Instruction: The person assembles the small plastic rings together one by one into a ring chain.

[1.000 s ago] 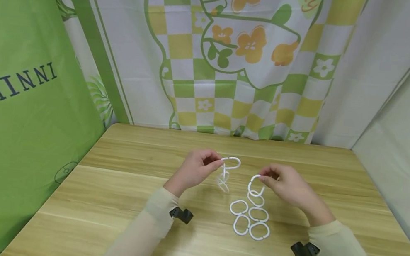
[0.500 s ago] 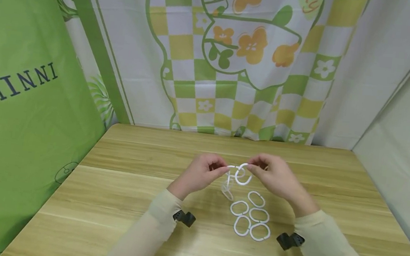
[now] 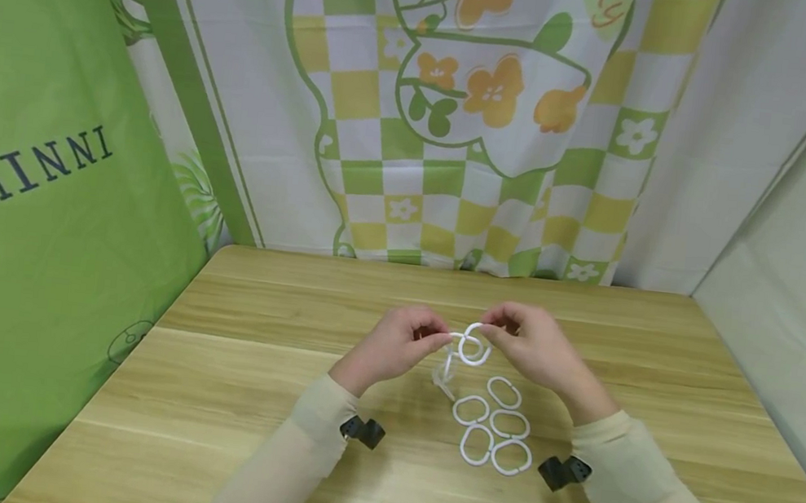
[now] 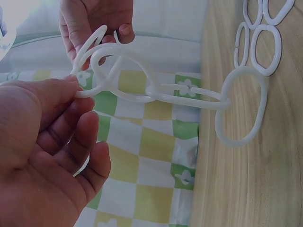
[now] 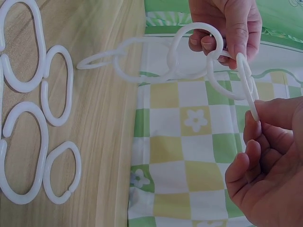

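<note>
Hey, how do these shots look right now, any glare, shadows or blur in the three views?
Head view: fairly even light, soft shadows on the table, and the hanging chain's lower end looks faint and smeared; left wrist view: the upper left corner is washed out pale, no heavy blur on the left hand; right wrist view: no strong glare, loose links clearly outlined.

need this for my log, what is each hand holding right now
Left hand: holding, pinching the end ring of a white chain.
Right hand: holding, pinching another white ring.
</note>
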Demonstrator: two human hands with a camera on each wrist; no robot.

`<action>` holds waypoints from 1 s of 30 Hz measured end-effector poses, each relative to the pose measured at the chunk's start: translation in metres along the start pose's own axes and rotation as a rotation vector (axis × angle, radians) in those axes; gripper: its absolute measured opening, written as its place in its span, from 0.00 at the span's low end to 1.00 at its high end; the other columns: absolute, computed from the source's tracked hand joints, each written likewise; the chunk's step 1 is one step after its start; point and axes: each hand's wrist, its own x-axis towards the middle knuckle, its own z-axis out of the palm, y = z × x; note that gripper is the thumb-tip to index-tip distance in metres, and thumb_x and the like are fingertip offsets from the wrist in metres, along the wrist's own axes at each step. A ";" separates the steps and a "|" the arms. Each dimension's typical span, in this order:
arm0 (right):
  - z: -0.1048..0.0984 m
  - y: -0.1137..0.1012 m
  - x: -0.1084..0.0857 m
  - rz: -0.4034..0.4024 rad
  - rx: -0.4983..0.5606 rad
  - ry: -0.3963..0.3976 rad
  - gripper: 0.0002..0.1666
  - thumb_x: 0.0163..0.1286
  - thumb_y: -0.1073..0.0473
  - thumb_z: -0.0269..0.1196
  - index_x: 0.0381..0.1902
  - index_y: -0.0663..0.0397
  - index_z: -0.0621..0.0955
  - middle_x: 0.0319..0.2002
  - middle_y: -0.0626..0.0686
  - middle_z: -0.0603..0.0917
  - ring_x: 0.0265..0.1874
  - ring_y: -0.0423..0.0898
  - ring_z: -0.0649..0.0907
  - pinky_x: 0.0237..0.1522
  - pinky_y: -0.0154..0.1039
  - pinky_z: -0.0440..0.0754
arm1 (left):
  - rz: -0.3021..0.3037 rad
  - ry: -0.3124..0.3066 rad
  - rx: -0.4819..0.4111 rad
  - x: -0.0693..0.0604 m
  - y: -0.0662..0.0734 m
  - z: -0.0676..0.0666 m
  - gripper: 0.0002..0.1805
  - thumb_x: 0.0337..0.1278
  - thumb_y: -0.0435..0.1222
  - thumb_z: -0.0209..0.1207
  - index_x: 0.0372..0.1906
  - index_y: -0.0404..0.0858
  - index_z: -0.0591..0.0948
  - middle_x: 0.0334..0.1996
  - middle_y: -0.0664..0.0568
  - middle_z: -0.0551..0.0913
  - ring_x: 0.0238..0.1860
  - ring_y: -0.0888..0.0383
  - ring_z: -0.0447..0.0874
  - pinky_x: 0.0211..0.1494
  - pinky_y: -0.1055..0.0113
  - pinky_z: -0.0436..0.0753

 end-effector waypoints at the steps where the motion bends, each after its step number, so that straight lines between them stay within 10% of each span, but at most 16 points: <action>1: 0.001 0.000 0.000 0.000 -0.007 0.000 0.06 0.70 0.58 0.63 0.40 0.54 0.83 0.31 0.48 0.81 0.29 0.46 0.77 0.29 0.40 0.75 | 0.001 0.000 0.000 0.000 0.000 0.000 0.07 0.66 0.39 0.62 0.36 0.41 0.86 0.28 0.59 0.79 0.25 0.63 0.73 0.28 0.69 0.74; 30: 0.016 -0.011 0.003 0.081 0.078 0.109 0.09 0.72 0.54 0.62 0.42 0.54 0.82 0.32 0.51 0.81 0.29 0.48 0.76 0.29 0.41 0.75 | -0.150 -0.013 -0.110 -0.002 -0.001 -0.003 0.11 0.65 0.48 0.61 0.40 0.45 0.85 0.30 0.60 0.83 0.29 0.61 0.78 0.32 0.66 0.78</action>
